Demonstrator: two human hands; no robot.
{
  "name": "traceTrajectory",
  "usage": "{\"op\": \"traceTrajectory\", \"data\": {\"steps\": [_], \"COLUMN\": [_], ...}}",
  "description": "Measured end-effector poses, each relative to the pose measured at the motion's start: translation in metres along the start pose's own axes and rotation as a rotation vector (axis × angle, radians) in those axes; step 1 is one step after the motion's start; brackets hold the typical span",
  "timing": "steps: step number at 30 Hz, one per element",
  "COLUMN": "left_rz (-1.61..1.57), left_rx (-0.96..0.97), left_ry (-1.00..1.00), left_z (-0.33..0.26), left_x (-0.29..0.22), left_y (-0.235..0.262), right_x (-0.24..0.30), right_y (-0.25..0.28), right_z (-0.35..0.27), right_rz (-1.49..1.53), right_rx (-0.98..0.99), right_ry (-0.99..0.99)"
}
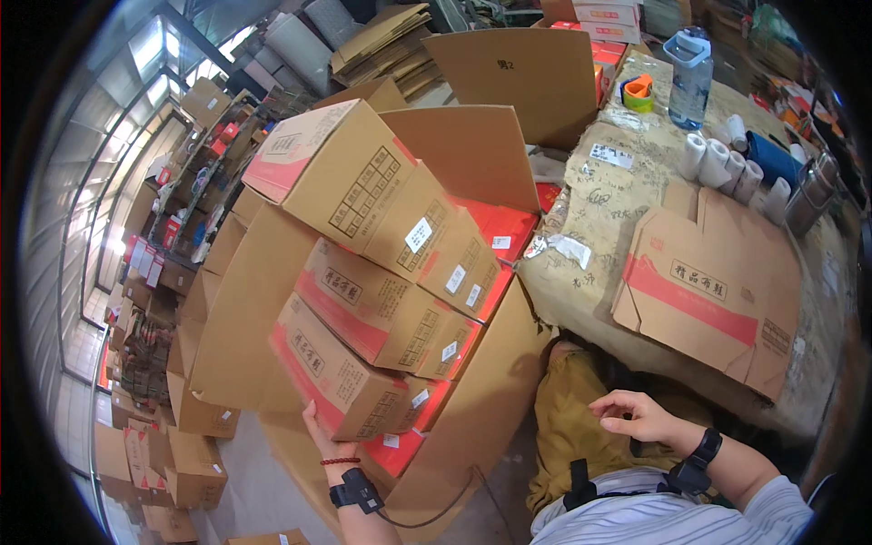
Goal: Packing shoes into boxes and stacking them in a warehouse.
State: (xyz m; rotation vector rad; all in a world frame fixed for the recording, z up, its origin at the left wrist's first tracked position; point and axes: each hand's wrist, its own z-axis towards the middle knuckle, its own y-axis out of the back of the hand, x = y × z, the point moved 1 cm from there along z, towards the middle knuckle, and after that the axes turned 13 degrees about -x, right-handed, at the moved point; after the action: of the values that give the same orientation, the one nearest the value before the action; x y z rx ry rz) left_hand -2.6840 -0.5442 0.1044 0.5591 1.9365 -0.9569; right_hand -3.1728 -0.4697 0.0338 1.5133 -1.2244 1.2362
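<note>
My left hand (329, 440) is at the near lower end of a brown and pink cardboard box (341, 372), fingers against its end and partly hidden by it. That box sits lowest in a slanting row of similar boxes, with a middle box (363, 295) and a larger upper box (350, 186) beyond it. All rest in a big open carton (486, 381), over red boxes (490, 227) bearing white labels. Over my lap, my right hand (636, 416) hangs loosely bent, fingers apart, with nothing in it. Both wrists carry black strapped devices.
To the right stands a worn table (581, 227) bearing a flattened carton (708, 300), a water bottle (690, 82), white rolls (718, 163), tape rolls (638, 94) and a steel flask (811, 195). Open cartons (195, 463) and loaded shelves (200, 173) line the left. A cable hangs by my left wrist.
</note>
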Motion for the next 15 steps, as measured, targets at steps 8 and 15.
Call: {"op": "traceTrajectory", "data": {"steps": [8,15], "left_rz": [-0.044,0.094], "left_rx": [-0.011,-0.165], "left_ry": [0.04,-0.175], "left_z": [-0.005,-0.014], "left_x": [0.007,0.011], "left_y": [-0.011,-0.011], "right_x": [-0.026,-0.032], "right_y": [0.007,0.016], "right_z": [-0.012,-0.02], "right_rz": [-0.015,-0.06], "right_rx": [-0.028,-0.061], "right_ry": [-0.081,-0.055]}}
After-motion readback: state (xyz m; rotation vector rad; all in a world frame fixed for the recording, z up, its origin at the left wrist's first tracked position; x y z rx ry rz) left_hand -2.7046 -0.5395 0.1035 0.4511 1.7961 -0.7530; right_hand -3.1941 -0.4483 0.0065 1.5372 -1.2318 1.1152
